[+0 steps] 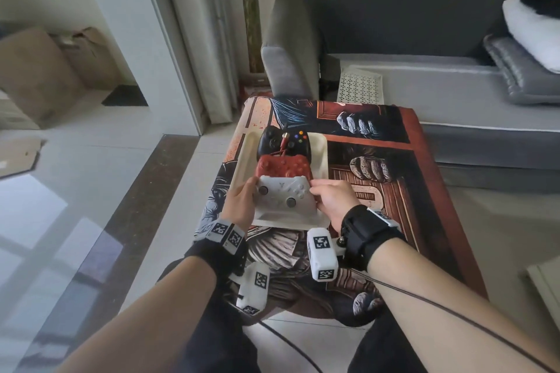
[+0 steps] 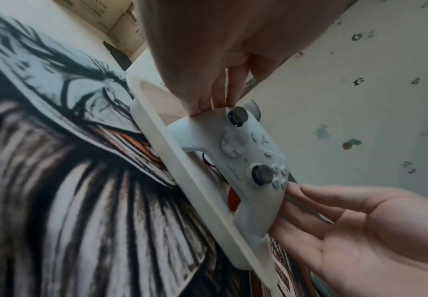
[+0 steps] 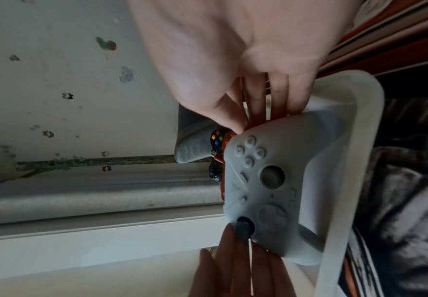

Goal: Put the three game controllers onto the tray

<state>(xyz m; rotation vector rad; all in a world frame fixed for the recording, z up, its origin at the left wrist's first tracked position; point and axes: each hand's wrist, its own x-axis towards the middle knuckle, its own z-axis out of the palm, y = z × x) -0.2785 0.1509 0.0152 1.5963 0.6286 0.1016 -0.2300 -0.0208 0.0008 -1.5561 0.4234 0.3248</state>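
Pale glossy tiled floor [image 1: 91, 191], grey sofa [image 1: 394, 39] behind — cardboard boxes [image 1: 36, 76] at far left, daylit

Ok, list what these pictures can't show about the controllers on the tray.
- Red controller: near edge hidden in the head view, under the white controller.
- Black controller: mostly hidden in the right wrist view, behind the right hand.
- Tray floor: whether the white controller rests on it; its own body hides contact.

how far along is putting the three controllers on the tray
Done: the black controller and red controller already lie on the tray. In hand: the white controller, at the tray's near end, touched by the left hand and right hand. Left: letting go of it.
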